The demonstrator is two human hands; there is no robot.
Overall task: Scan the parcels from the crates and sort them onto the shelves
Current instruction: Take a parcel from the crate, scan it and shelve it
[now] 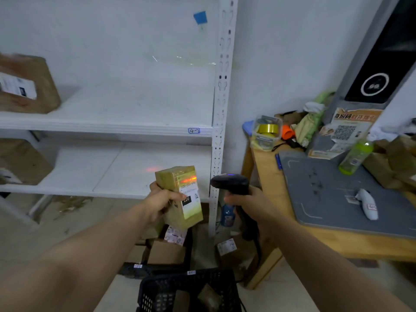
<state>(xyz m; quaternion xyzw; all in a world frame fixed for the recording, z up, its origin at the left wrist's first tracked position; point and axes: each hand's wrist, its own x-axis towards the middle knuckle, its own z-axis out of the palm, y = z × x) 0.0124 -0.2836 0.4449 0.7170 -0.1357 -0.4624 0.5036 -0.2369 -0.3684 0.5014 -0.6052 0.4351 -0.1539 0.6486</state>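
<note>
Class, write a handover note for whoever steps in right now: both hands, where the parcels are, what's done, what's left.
Left hand grips a small taped parcel, label toward the scanner.
Right hand grips the scanner; its red line falls on the label.
Done: two brown boxes sit on the white shelves, far left.
Left: shelve this parcel, then scan those in the black crates on the floor.

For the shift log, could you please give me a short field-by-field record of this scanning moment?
Left hand: grips a small taped parcel, label towards the scanner
Right hand: grips the black scanner, aimed at the parcel
Red beam: lies across the label's top
Shelves: a brown box on the upper, another on the lower
Crate: black, on the floor, boxes inside
</note>
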